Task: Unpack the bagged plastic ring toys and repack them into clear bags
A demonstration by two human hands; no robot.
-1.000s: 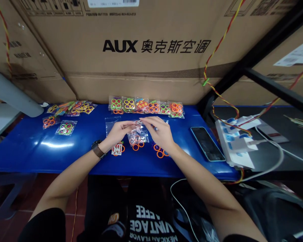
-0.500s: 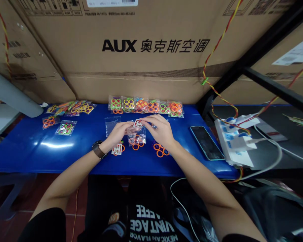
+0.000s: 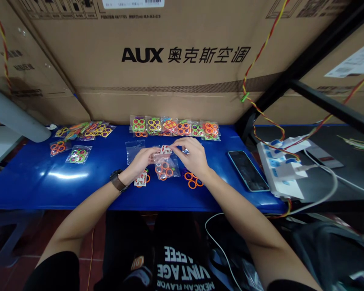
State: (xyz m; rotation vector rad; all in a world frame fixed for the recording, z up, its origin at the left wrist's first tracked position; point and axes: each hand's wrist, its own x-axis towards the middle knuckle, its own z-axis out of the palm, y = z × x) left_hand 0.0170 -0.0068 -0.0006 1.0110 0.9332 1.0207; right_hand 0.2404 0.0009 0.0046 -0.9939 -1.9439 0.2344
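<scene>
My left hand pinches the top left edge of a clear plastic bag. Between the fingers of my right hand is a small white card with red print, at the mouth of that bag. Orange rings show in or behind the clear plastic. Another printed card lies on orange rings below my left hand. More orange rings lie below my right hand. An unfilled clear bag lies flat behind my left hand.
Filled bags line the back of the blue table, with more bags at the left. A phone and a power strip lie at the right. A large cardboard box stands behind.
The card has moved slightly down toward the bag's mouth and straightened. The bag now hangs flatter and more spread out over the orange rings. Both hands have barely moved.
</scene>
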